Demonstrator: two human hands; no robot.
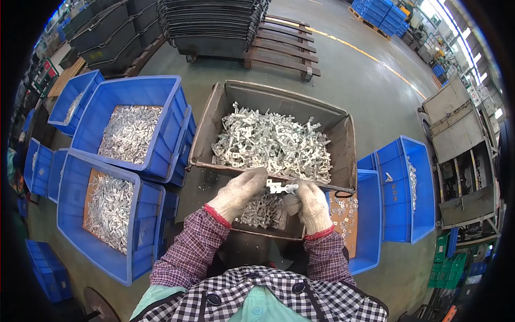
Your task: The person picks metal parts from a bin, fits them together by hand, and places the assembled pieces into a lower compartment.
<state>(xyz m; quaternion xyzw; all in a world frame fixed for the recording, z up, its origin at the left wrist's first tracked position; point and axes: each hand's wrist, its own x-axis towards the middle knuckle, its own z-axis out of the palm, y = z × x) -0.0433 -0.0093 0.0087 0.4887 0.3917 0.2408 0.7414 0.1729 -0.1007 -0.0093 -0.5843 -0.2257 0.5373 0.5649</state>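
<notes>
Both my hands wear off-white knitted gloves with red cuffs. My left hand (239, 193) has its fingers closed at the left end of a small silvery metal part (280, 187). At the other end of that part, my right hand (311, 205) pinches it between thumb and fingers. The part lies level between the two hands, above the near rim of a worn grey-brown bin (343, 134). Inside that bin is a heap of similar metal parts (273, 142). Below my hands, a second dark container holds more metal parts (262, 212), partly hidden by my gloves.
Blue bins (134, 185) with small metal pieces on brown liners stand at the left. On the right, another blue bin (370, 214) holds scattered pieces, beside a taller blue bin (396, 188). Stacked dark bins (214, 32) and a wooden pallet (281, 48) lie ahead.
</notes>
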